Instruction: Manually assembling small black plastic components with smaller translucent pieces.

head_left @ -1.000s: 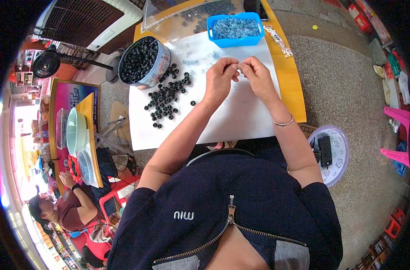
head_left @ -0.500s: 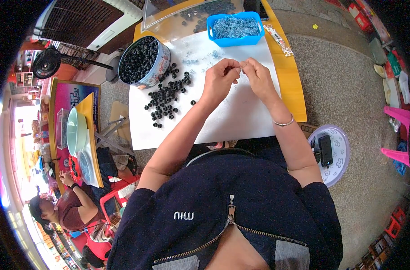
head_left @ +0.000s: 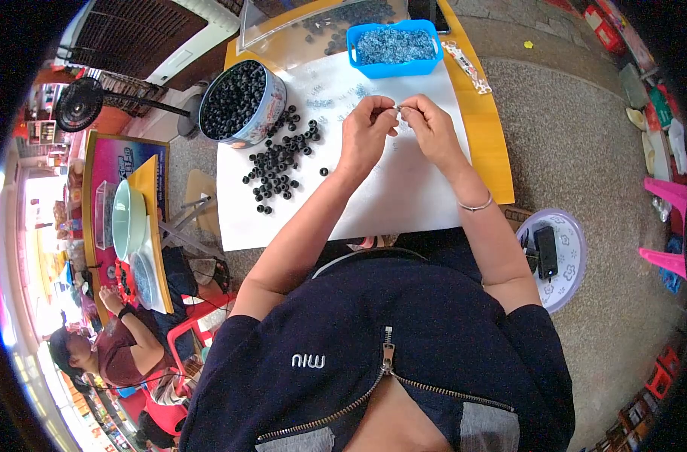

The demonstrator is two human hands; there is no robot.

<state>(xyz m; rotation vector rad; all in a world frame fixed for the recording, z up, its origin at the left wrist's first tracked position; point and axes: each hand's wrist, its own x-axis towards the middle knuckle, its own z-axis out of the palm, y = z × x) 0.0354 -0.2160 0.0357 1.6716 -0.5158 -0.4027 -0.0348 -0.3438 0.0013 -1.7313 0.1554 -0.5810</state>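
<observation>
Over the white sheet (head_left: 403, 211) my left hand (head_left: 366, 137) and my right hand (head_left: 432, 132) meet almost fingertip to fingertip. Both are closed in a pinch, with a tiny greyish piece between them that is too small to name. Left of them lies a loose pile of black ring-shaped pieces (head_left: 277, 164), one of them apart from the rest. A round tin (head_left: 272, 102) full of more such black pieces stands behind the pile. Beyond my hands sits a blue basket (head_left: 394, 71) heaped with small clear bluish pieces. A few clear pieces (head_left: 321, 102) are scattered on the sheet.
A clear plastic box (head_left: 283, 38) holding dark pieces stands at the table's far edge. Off to the right a lilac round stool or tray (head_left: 569, 279) bears a black device. At the left, a person (head_left: 125, 346) sits by another table with a green bowl (head_left: 128, 218).
My fingertips have drawn slightly apart and the tiny piece between them shows a little more. My arms, the tin and the basket are where they were.
</observation>
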